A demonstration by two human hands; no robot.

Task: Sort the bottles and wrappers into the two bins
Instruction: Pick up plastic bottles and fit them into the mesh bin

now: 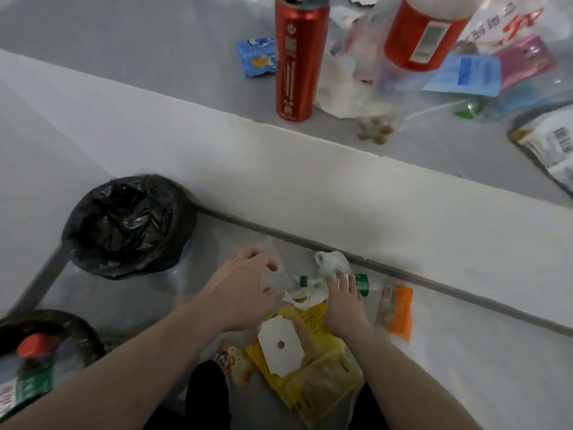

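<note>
Left hand (251, 283) is pinching a clear wrapper (273, 274) while right hand (342, 293), fingers flat, is pressing the green-capped bottle (362, 282), probably steadying it to separate trash.

Dim, flat, soft light, faint shadows, motion blur esp. top right, wide-angle bending at edges, low res

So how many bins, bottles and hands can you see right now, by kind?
Bins: 2, one black-lined bin and a second bin at lower left.
Bottles: 4, two red bottles, a green-capped bottle, and a red-capped bottle in the second bin.
Hands: 2, left hand and right hand.
Total: 8
</note>
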